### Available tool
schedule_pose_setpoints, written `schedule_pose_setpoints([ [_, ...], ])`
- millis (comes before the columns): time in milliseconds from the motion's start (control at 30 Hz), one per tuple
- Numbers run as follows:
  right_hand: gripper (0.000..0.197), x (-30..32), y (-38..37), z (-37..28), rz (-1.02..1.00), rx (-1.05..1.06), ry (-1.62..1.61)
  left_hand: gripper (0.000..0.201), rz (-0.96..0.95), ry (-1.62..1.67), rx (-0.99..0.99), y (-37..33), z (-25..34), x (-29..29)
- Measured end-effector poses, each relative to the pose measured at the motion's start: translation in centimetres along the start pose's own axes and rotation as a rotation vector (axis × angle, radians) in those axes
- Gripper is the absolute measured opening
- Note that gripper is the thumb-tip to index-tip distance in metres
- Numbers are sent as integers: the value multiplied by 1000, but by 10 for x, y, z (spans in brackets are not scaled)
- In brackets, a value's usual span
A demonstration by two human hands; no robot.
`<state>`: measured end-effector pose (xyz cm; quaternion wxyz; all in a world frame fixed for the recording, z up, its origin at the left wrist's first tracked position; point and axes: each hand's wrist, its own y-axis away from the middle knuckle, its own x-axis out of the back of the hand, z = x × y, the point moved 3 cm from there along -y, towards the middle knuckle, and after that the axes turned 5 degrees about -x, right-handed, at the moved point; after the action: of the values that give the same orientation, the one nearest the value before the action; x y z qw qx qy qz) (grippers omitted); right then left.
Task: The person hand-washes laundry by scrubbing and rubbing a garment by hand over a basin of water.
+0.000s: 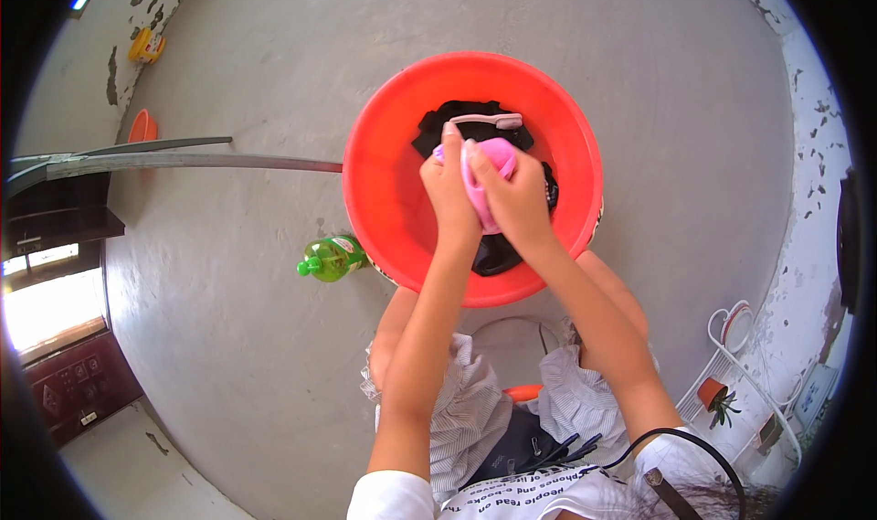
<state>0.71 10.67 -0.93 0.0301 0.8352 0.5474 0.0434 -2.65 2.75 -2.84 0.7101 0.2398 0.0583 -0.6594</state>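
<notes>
A large red-orange basin (376,168) stands in front of my knees. Over its middle, my left hand (449,196) and my right hand (521,197) are closed together around a bunched pink cloth (500,153). The thumbs press on it from above, and the fingers beneath are mostly hidden. Black cloth (498,257) lies in the basin below and beyond my hands, partly covered by them. On its far part rests a pale pink brush (508,122) with a thin handle, just past my fingertips.
A green bottle (331,259) stands or lies against the basin's left side; I cannot tell which. Farther left are a long grey bar (192,162), a small orange container (143,127) and a yellow tub (146,46). A white rack (699,387) with a potted plant (713,394) is at right.
</notes>
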Motion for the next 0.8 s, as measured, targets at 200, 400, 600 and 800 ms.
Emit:
schedule_pose_setpoints([
  [200, 28, -13, 14, -3, -99, 36, 102, 41, 154, 113, 112, -2, -5, 15],
  [400, 25, 3, -11, -5, 32, -26, -141, 33, 11, 96, 16, 18, -8, -13],
  [600, 29, 17, -26, -3, 105, -100, -205, 36, -116, -20, -6, 30, -11, -21],
  [800, 27, 0, -4, -8, 40, -20, -188, 33, 44, 99, -15, 16, 8, -10],
])
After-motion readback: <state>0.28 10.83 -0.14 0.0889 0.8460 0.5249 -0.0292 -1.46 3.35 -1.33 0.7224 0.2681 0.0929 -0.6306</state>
